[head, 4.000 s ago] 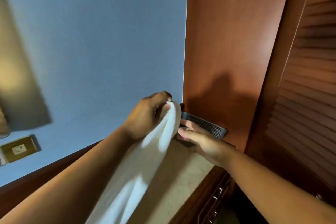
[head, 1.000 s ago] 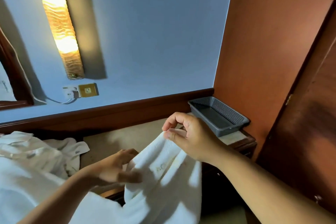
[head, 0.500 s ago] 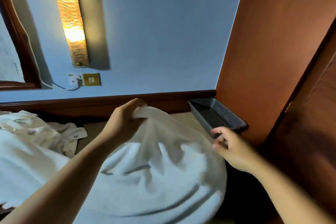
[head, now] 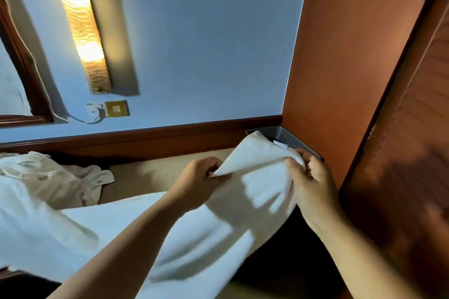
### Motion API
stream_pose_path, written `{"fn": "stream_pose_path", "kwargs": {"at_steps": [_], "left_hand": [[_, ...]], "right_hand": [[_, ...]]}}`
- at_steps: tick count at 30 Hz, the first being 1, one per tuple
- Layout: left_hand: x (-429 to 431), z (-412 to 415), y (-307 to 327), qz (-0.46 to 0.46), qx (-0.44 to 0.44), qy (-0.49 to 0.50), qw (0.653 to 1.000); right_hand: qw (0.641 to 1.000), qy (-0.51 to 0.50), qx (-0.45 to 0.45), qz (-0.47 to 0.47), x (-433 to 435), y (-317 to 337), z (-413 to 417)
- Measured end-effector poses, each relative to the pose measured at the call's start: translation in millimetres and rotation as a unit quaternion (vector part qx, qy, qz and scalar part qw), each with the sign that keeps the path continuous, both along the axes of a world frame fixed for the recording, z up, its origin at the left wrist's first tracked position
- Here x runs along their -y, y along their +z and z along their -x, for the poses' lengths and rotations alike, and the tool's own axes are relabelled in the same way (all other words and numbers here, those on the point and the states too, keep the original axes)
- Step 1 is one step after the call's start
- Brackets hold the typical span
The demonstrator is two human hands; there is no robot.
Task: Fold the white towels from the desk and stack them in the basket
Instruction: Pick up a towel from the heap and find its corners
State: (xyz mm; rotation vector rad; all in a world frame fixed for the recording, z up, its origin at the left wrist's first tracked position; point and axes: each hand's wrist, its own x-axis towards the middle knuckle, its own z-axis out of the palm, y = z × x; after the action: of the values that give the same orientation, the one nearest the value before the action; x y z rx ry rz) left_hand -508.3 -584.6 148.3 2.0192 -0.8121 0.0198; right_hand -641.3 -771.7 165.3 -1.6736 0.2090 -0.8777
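- Since half a second ago, my left grip (head: 199, 184) has moved along the towel (head: 255, 192) to pinch its top edge; my right grip (head: 313, 184) pinches the opposite corner.
- The towel hangs stretched at the table's (head: 145, 175) back right corner, just before the basket (head: 284, 135), so I judge it ready to fold.

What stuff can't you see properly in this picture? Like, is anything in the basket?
Head view:
- Inside of the basket: covered by the held towel and the right hand; contents unknown.
- Left hand: fingertips hidden behind its own knuckles and the towel's corner.
- Crumpled cloth pile: cut by the left edge; piece count unclear.
- Towel's lower end: blurred, runs off the bottom edge.
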Motion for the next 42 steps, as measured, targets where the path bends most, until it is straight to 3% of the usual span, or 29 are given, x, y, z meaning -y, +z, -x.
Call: {"fn": "stream_pose_path", "kwargs": {"at_steps": [4,8,11,14,18,21,24,27,30,36,39,42], "left_hand": [[1.8,11.1,2.4,0.071,0.041,0.001,0.997],[21.6,31.0,16.0,-0.018,0.180,-0.120,0.976],[35.4,34.5,18.5,-0.048,0.231,-0.141,0.961],[42.6,32.5,19.3,-0.038,0.236,-0.116,0.964],[49.1,34.5,-12.9,-0.071,0.218,-0.132,0.964],[42.2,29.5,-53.8,-0.122,0.173,-0.127,0.969],[8.6,8.1,-101.4,-0.156,0.122,-0.045,0.979],[-44.1,-10.4,-141.2,-0.213,0.063,0.080,0.972],[-82.0,-21.4,-154.7,-0.241,0.025,0.161,0.957],[-64.7,-23.9,-119.6,-0.201,0.036,0.162,0.965],[-57.3,-16.9,-104.4,-0.173,0.043,0.131,0.975],[-55.9,-11.2,-91.0,-0.134,0.055,0.107,0.984]], "right_hand": [[0.993,0.018,-0.120,0.009,21.2,-15.1,2.9],[0.974,0.115,-0.194,-0.021,23.4,-28.1,5.2],[0.969,0.137,-0.198,-0.049,22.7,-29.2,5.4],[0.983,0.081,-0.144,-0.083,29.2,-24.4,8.6],[0.991,0.010,-0.134,-0.016,45.6,-20.4,14.1],[0.988,-0.111,-0.106,-0.028,74.2,-21.7,12.2],[0.966,-0.234,-0.092,-0.069,113.4,-23.7,14.2],[0.954,-0.273,-0.118,-0.046,127.2,-28.5,18.7],[0.964,-0.217,-0.157,-0.003,107.8,-41.5,11.0],[0.964,0.029,-0.238,0.112,39.6,-80.4,-22.5],[0.899,0.173,-0.350,0.198,-10.3,-80.7,-38.0],[0.848,0.231,-0.429,0.207,-46.4,-85.3,-56.9]]}}
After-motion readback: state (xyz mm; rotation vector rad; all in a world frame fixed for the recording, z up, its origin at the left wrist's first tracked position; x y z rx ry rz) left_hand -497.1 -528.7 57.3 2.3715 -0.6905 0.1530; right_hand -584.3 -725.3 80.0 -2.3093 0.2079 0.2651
